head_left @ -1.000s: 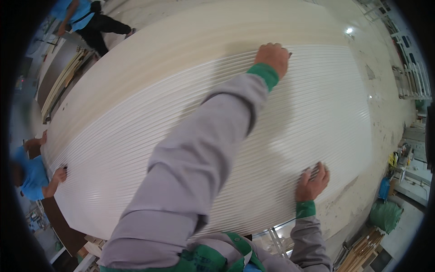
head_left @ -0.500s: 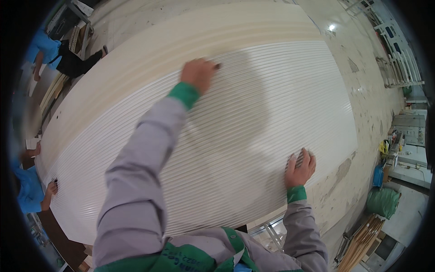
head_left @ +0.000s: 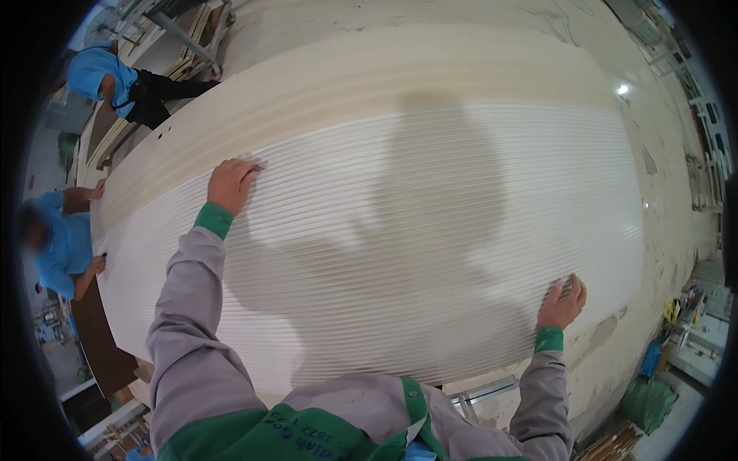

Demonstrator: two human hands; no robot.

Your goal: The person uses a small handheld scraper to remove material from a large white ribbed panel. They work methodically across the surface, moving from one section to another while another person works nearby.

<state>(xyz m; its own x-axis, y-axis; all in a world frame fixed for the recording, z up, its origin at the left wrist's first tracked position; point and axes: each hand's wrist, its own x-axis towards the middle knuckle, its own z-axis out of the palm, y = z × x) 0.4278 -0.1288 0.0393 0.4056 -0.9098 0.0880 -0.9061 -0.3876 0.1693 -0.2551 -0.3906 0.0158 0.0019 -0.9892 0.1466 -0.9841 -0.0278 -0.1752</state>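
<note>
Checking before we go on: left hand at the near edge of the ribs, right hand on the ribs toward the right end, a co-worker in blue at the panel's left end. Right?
Not quite: the head view shows the left hand at the far edge of the ribs, not the near edge. The rest stands.

Through my head camera I see a wide white ridged panel point(head_left: 430, 223). My left hand point(head_left: 231, 187) is at the ridges' far edge, a small dark thing point(head_left: 258, 166) at its fingertips, too small for me to identify. My right hand point(head_left: 562, 304) lies with fingers spread near the panel's right end. One person in blue point(head_left: 71, 242) has hands at the left end; another person point(head_left: 108, 77) stands beyond.
</note>
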